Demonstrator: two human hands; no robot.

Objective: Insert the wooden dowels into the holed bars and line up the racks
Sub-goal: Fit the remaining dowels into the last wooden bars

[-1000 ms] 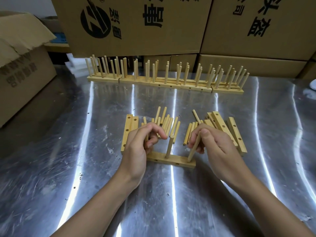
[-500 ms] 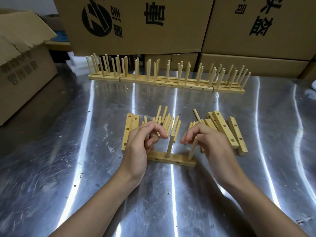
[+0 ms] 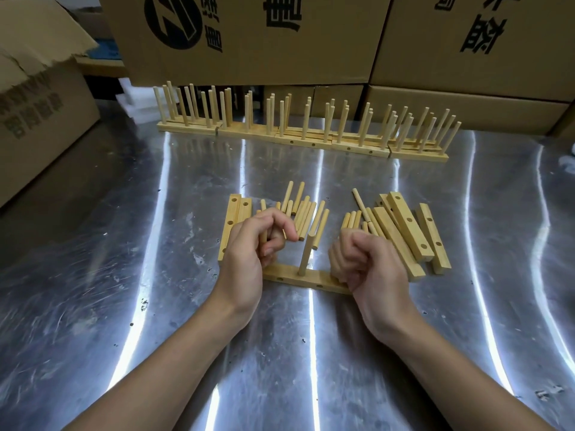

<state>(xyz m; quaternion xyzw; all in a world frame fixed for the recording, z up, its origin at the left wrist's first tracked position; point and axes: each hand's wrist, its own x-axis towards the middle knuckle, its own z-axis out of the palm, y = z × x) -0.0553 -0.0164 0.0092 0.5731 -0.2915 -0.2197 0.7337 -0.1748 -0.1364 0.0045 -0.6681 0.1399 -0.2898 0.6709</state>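
While 1 upright dowel (image 3: 306, 253) stands in the bar (image 3: 292, 276) lying near on the worktop (image 3: 140, 290), the left hand (image 3: 245, 259) curls its fingers (image 3: 280, 222) round a second dowel (image 3: 264, 241) at the bar's left end. The right hand (image 3: 364, 259) is clenched over the right end; whether it holds anything I cannot tell. Finished racks (image 3: 305, 136) line the far side.

1. Table (image 3: 124, 275): bare metal, glossy, streaked with glare, finely scratched and scuffed.
2. Dowels (image 3: 306, 213) and holed bars (image 3: 404, 213): pale, bare-looking wood, smooth, matt.
3. Boxes (image 3: 280, 63): brown cardboard, matt; one flap is torn rough.
4. White slab (image 3: 132, 103) behind: possibly foam.
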